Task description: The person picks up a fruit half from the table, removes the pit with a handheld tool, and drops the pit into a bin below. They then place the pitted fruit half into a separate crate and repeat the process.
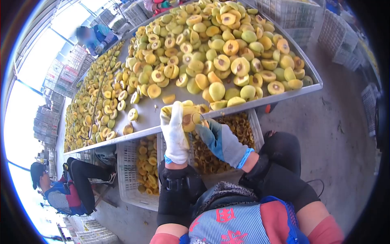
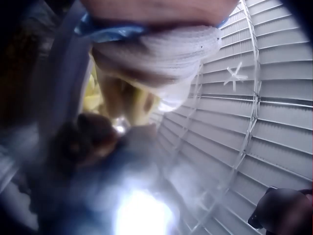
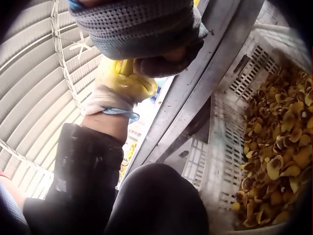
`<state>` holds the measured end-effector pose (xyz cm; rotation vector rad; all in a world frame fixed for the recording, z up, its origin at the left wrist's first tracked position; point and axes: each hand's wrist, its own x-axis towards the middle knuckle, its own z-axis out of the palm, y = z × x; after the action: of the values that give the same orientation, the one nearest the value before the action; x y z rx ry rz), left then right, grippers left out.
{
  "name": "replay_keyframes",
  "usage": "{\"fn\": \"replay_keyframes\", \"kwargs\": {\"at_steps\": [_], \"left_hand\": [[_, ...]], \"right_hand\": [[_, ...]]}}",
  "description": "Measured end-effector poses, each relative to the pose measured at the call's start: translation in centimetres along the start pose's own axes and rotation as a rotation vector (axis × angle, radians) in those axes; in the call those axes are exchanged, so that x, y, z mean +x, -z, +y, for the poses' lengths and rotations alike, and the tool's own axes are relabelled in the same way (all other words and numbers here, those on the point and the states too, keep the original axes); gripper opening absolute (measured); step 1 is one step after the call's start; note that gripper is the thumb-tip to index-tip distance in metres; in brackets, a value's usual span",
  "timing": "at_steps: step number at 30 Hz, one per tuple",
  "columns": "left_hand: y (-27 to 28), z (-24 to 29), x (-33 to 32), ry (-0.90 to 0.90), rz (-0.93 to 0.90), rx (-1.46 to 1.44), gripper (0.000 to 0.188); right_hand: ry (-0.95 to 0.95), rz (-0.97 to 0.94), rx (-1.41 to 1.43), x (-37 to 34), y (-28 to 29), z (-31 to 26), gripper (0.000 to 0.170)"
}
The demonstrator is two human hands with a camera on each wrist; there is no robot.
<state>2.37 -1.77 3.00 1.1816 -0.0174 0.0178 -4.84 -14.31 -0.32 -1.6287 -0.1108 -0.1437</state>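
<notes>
In the head view the left hand (image 1: 176,134), in a white glove, grips a halved yellow fruit (image 1: 189,122) at the tray's near edge. The right hand (image 1: 226,142), in a grey-blue glove, is curled close against the fruit's right side, with a thin curved piece by its fingertips; what that piece is, I cannot tell. The right wrist view shows the right glove (image 3: 142,29) above and against the yellow-stained left glove (image 3: 115,90). The left wrist view is blurred around the left glove (image 2: 156,58).
A metal tray (image 1: 260,99) heaped with halved fruit (image 1: 195,44) spans the front. Below its edge stand a crate (image 1: 129,179) of yellow pieces and another crate (image 3: 222,147) of brownish peels or scraps. Other people sit at the left and far side; stacked crates (image 1: 337,36) stand beyond.
</notes>
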Motion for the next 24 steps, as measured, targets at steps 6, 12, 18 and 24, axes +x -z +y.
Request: {"fn": "replay_keyframes", "kwargs": {"at_steps": [6, 12, 18, 24], "left_hand": [[0.3, -2.2, -1.1, -0.253, -0.180, 0.288, 0.030], [-0.5, -2.2, -1.7, -0.060, -0.125, 0.066, 0.028], [1.1, -4.2, -0.9, -0.587, -0.200, 0.726, 0.023], [0.6, -4.7, -1.7, -0.429, -0.111, 0.590, 0.039]], "right_hand": [[-0.067, 0.043, 0.003, -0.2, -0.1, 1.4, 0.044], [-0.145, -0.008, 0.060, -0.2, -0.6, 1.5, 0.049], [-0.154, -0.039, 0.320, 0.1, -2.1, 3.4, 0.040], [-0.252, -0.067, 0.238, -0.3, -1.3, 1.6, 0.040]]}}
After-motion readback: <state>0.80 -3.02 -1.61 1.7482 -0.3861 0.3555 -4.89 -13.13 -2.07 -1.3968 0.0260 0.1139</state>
